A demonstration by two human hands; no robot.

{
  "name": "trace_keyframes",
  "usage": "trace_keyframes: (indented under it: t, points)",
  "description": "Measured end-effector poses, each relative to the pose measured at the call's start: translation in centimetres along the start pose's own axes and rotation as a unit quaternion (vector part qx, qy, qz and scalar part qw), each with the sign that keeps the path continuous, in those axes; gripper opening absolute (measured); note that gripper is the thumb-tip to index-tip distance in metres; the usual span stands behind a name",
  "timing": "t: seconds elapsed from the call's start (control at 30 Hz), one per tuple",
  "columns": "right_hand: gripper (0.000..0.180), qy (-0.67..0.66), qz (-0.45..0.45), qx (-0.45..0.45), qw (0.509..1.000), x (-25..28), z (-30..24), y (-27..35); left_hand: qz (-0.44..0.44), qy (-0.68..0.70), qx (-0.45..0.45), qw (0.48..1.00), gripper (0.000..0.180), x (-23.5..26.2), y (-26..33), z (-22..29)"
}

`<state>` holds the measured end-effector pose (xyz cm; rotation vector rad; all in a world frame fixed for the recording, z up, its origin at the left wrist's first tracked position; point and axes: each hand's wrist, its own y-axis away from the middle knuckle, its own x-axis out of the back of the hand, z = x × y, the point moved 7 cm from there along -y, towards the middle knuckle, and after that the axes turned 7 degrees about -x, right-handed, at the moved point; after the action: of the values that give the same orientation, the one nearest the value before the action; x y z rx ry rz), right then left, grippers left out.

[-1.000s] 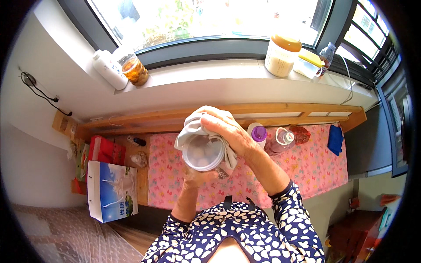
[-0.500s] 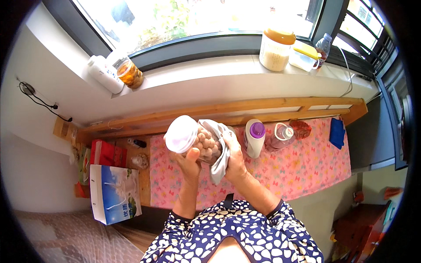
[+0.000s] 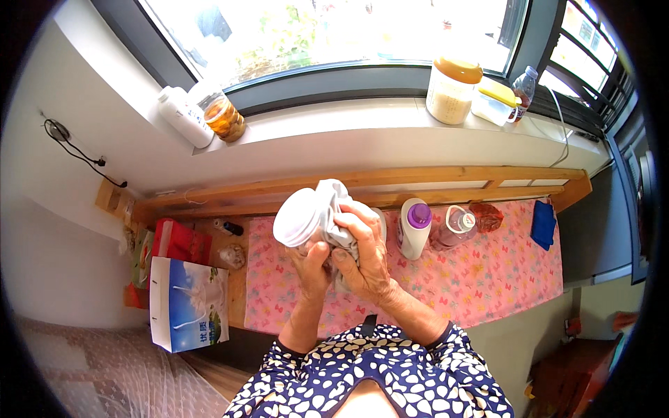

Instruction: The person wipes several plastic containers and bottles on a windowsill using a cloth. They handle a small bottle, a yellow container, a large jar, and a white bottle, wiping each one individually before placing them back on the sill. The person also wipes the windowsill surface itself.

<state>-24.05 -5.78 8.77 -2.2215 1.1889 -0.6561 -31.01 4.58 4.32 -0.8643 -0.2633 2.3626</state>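
Note:
A clear jar with a white lid (image 3: pixel 295 217) is tilted in the air above the pink cloth. My left hand (image 3: pixel 312 270) is closed around its underside, thumb on the near side. A grey cloth (image 3: pixel 333 196) lies bunched against the jar beside the lid, and my right hand (image 3: pixel 366 256) grips it with bent fingers pressed to the jar. Cloth and fingers hide most of the jar's round brown contents. Close to the right hand, a white bottle with a purple cap (image 3: pixel 411 233) stands on the table, beside a clear pinkish jug (image 3: pixel 449 233).
The table has a pink patterned cover (image 3: pixel 446 292) and a wooden rail (image 3: pixel 390 180) behind. A blue gift bag (image 3: pixel 191 303) and a red box (image 3: pixel 182 240) are at left. A folded blue cloth (image 3: pixel 543 224) lies right. On the sill sits an orange-lidded jar (image 3: pixel 451 94).
My right hand has moved the grey cloth up and left over the jar's side, covering the brown contents that showed before. The view has shifted slightly.

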Motion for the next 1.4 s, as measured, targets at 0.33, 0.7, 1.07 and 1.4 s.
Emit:
trace_keyframes:
  t: [0.33, 0.7, 1.07, 1.4]
  points:
    - [0.032, -0.297, -0.278, -0.287, 0.867, -4.9, 5.3, -5.7, -0.087, -0.045, 0.010, 0.995, 0.090, 3.1, 1.3, -1.9]
    - [0.038, -0.586, 0.064, -0.532, 0.608, -7.1, 6.8, 2.9, -0.109, 0.160, -0.065, 0.979, 0.038, 0.1, -2.7, 0.2]
    - [0.025, -0.229, -0.030, -0.403, 0.886, -2.3, 5.7, 6.0, -0.115, 0.252, -0.004, 0.961, 0.040, 4.0, -5.5, -2.1]
    - [0.036, -0.063, 0.021, -0.260, 0.963, -0.5, 4.4, 1.1, -0.099, 0.215, 0.118, 0.964, 0.056, 0.5, -1.7, -4.2]
